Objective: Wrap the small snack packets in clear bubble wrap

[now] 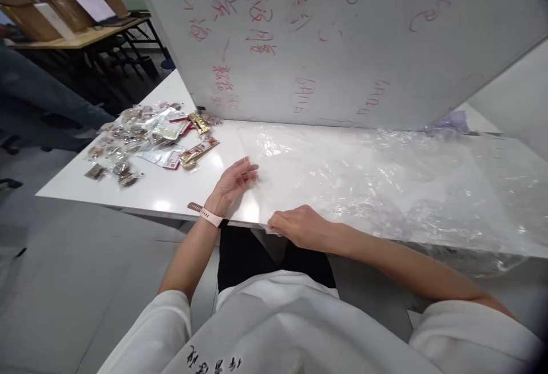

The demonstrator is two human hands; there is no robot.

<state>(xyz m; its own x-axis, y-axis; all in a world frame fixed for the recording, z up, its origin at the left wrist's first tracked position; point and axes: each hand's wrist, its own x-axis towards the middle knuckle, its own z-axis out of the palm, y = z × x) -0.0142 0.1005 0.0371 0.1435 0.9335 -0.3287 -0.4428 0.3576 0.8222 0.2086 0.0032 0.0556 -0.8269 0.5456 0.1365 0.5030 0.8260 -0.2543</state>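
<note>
White shirt (278,311) and black trousers (240,254) nearest, wearer at the table's front edge. Right hand (302,226): closed, fingers bunched on the near left corner of a clear plastic sheet (338,174), right at that edge; a small bit shows below the fist. Left hand (235,180), pale pink wristband (212,217) on wrist: half open, fingers loosely curled, fingertips at the sheet's left edge; can't tell if they grip it or just touch.

Sheet lies crinkled on the white table (64,189), running from both hands far to the right, part hanging over the front edge beyond the right forearm. Small packets (132,134) piled at the table's left end, well apart from the right hand; 2 gold sachets (199,154) on the side toward the left hand.

Behind: upright whiteboard (274,77), red writing; purple plastic (456,121) at its right foot. Far left: 1 person's jeans (38,85), wooden desk (85,39), laptop (96,8).
</note>
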